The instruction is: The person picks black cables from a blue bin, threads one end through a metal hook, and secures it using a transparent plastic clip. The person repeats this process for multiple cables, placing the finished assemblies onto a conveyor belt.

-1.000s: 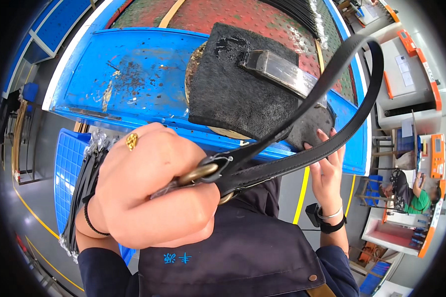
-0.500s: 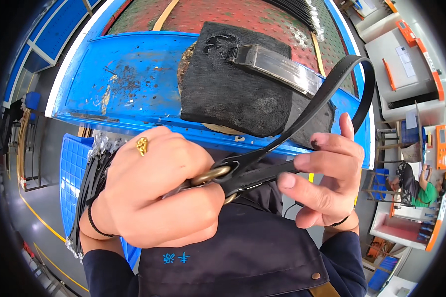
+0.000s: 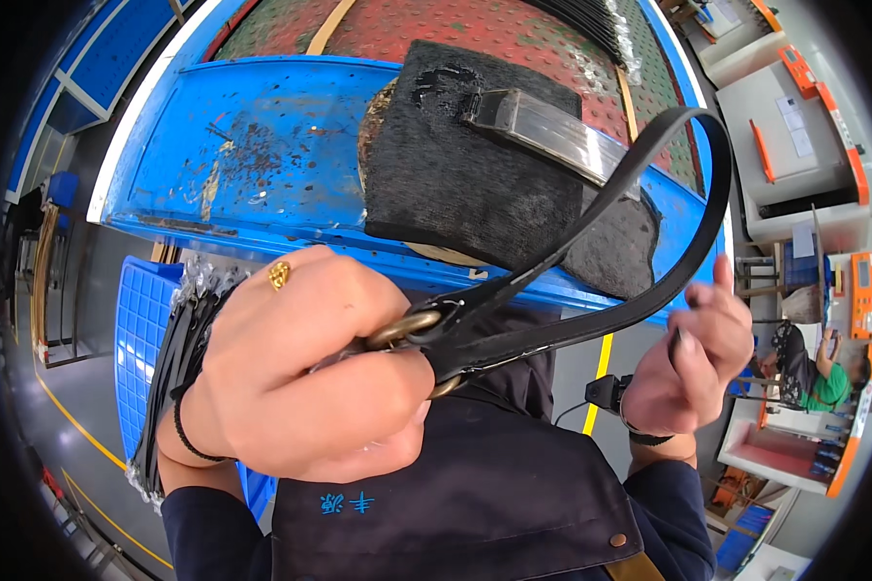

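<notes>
Left hand [image 3: 310, 373] fingers clenched on brass buckle [image 3: 407, 334] of black belt [image 3: 591, 242]; right hand [image 3: 693, 363] fingers pinch strap end above blue counter [image 3: 262, 155].

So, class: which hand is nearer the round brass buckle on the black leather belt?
Left. The left hand grips the round brass buckle; the right hand holds the black leather belt farther along.

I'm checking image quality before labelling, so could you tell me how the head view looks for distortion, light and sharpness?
Head view: strong fisheye, the blue table edge bows and the corners go black; lighting is even, with glare on the metal bar; left hand and black belt are sharp, right hand slightly soft.
</notes>
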Action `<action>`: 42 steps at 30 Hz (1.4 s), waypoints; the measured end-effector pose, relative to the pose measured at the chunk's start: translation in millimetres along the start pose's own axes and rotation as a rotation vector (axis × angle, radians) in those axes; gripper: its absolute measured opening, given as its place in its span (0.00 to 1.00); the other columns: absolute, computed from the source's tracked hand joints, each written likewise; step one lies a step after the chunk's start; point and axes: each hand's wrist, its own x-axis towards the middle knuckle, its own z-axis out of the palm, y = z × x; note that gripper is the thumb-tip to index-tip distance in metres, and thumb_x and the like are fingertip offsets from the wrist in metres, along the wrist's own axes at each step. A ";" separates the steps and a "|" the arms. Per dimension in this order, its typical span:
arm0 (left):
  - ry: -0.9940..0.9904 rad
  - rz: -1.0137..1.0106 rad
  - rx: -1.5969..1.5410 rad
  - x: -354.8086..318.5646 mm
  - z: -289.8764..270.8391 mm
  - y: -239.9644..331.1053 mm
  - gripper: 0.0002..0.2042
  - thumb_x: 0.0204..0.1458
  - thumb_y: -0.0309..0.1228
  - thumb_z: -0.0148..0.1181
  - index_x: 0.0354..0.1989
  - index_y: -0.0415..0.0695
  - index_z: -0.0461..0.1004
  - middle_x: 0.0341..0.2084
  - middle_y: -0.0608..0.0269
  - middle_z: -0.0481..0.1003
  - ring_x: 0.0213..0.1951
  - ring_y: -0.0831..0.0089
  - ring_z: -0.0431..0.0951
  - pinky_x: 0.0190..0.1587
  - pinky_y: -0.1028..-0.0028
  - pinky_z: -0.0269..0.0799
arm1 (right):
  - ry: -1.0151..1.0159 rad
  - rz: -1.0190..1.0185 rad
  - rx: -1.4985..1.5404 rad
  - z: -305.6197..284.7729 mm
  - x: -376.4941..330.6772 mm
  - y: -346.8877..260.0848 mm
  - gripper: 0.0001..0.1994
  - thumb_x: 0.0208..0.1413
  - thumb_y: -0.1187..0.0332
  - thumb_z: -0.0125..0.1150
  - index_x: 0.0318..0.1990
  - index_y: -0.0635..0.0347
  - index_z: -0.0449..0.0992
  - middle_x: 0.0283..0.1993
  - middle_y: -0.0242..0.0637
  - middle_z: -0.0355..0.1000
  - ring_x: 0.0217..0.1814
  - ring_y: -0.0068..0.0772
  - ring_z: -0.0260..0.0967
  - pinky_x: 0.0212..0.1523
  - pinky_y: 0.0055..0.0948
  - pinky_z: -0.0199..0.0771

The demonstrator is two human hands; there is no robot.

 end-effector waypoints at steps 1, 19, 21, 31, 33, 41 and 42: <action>0.014 -0.001 0.001 -1.1 -0.5 -2.0 0.09 0.28 0.24 0.59 0.21 0.44 0.68 0.22 0.61 0.64 0.20 0.67 0.64 0.21 0.71 0.58 | 0.029 -0.018 0.004 -6.0 -11.2 3.6 0.25 0.59 0.44 0.31 0.38 0.49 0.74 0.34 0.33 0.67 0.38 0.37 0.65 0.55 0.50 0.58; 0.115 -0.232 -0.309 -9.2 5.9 -9.3 0.14 0.44 0.40 0.58 0.22 0.43 0.63 0.19 0.60 0.64 0.19 0.74 0.62 0.21 0.75 0.55 | -0.435 0.363 -0.239 -19.9 -26.7 21.0 0.09 0.49 0.68 0.53 0.28 0.64 0.76 0.46 0.43 0.69 0.57 0.50 0.58 0.59 0.48 0.51; 0.190 -0.552 -0.751 -4.8 11.2 0.2 0.08 0.49 0.31 0.53 0.27 0.40 0.65 0.19 0.68 0.64 0.20 0.83 0.59 0.24 0.82 0.52 | -0.198 0.232 -0.243 -27.6 -22.7 7.8 0.12 0.50 0.58 0.54 0.30 0.57 0.77 0.43 0.42 0.67 0.56 0.50 0.57 0.59 0.53 0.48; -0.159 -0.966 -1.911 5.3 21.5 -2.0 0.10 0.57 0.34 0.42 0.34 0.39 0.64 0.19 0.62 0.65 0.15 0.82 0.59 0.17 0.81 0.52 | -0.449 -0.095 -0.575 1.5 37.3 -3.1 0.18 0.32 0.55 0.68 0.36 0.45 0.79 0.54 0.41 0.61 0.61 0.52 0.52 0.61 0.55 0.41; -0.234 -0.928 -2.103 -1.4 22.1 -10.2 0.10 0.57 0.33 0.41 0.36 0.38 0.64 0.23 0.61 0.66 0.19 0.80 0.62 0.21 0.80 0.57 | -0.434 -0.107 -0.382 1.1 40.0 2.8 0.13 0.33 0.61 0.65 0.30 0.53 0.78 0.38 0.33 0.68 0.44 0.39 0.65 0.57 0.51 0.52; 0.114 -0.169 -0.009 -9.7 3.7 -8.4 0.24 0.49 0.50 0.51 0.47 0.43 0.64 0.52 0.46 0.59 0.55 0.56 0.61 0.55 0.56 0.55 | -0.554 0.027 -0.148 1.1 40.5 4.6 0.14 0.27 0.64 0.66 0.26 0.59 0.77 0.30 0.32 0.65 0.32 0.34 0.65 0.48 0.44 0.66; 0.013 -0.084 0.076 -6.6 0.1 -6.0 0.24 0.47 0.49 0.54 0.46 0.44 0.65 0.52 0.46 0.60 0.55 0.55 0.61 0.55 0.55 0.54 | -0.552 0.034 -0.144 2.2 39.2 3.9 0.14 0.27 0.64 0.67 0.26 0.59 0.77 0.30 0.32 0.65 0.32 0.34 0.65 0.48 0.43 0.66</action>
